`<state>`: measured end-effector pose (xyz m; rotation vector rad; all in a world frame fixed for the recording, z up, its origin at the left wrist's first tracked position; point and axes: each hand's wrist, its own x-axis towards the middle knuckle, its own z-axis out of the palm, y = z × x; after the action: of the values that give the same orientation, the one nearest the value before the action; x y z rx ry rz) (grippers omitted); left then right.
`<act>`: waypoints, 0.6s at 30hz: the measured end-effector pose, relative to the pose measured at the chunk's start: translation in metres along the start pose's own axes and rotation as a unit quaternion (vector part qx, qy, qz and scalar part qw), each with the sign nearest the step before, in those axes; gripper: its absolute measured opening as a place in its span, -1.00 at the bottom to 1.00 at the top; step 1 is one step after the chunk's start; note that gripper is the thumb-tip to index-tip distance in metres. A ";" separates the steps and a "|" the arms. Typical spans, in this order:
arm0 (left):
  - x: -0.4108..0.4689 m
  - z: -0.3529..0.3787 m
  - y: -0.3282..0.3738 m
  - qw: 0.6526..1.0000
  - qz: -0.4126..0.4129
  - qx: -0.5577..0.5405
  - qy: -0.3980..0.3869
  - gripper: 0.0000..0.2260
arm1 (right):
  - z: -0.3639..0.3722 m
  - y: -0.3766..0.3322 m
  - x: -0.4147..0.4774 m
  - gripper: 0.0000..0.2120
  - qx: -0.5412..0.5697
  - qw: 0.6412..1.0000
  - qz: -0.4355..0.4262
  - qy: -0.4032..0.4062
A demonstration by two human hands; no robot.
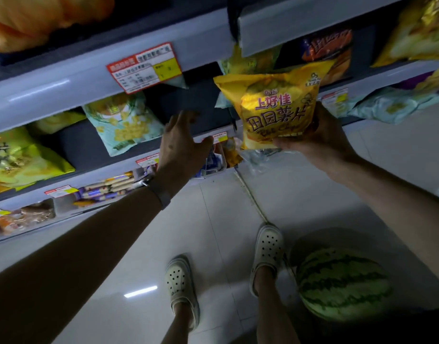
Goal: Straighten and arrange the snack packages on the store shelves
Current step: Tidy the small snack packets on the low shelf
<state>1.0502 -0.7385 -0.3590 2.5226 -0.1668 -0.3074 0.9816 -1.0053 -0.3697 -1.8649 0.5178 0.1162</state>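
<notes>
Right hand (pixel 322 135): fingers curled round the yellow chip bag (pixel 275 105), upright before the shelf (pixel 101 173) front edge's right end.
Left hand (pixel 181 142): fingers spread, holding nothing, near that edge.
On shelf: one leaning teal bag (pixel 124 122); lower packs possibly biscuits.
Floor: one watermelon (pixel 342 284), two clogs (pixel 178 281).

Dim shop aisle, looking down.
Pale grey shelves (pixel 64 88) in tiers at left and top, dark back panels (pixel 85 146) behind, red-and-yellow price label (pixel 144 67) on one front edge. Glossy pale tiled floor (pixel 208 219) below, crossed by a grout line (pixel 250 192), short streak of reflected light (pixel 140 291) near bottom. Striped watermelon (pixel 342 284) resting on floor at right.
</notes>
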 end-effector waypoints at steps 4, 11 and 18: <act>0.016 0.037 0.057 0.998 0.030 -0.009 -0.056 -0.61 | -0.047 0.019 0.004 -0.28 -0.007 0.999 0.005 0.049; 0.065 0.093 0.144 0.990 0.052 -0.125 -0.049 -0.58 | -0.115 0.053 0.017 -0.33 0.014 0.992 0.044 0.119; 0.136 0.157 0.162 0.948 -0.053 -0.309 -0.050 -0.03 | -0.166 0.077 0.029 -0.23 0.023 0.986 0.087 0.140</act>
<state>1.1331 -0.9814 -0.4169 1.8972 0.0282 -0.4509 0.9482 -1.1860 -0.3875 -1.7982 0.8703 -0.0442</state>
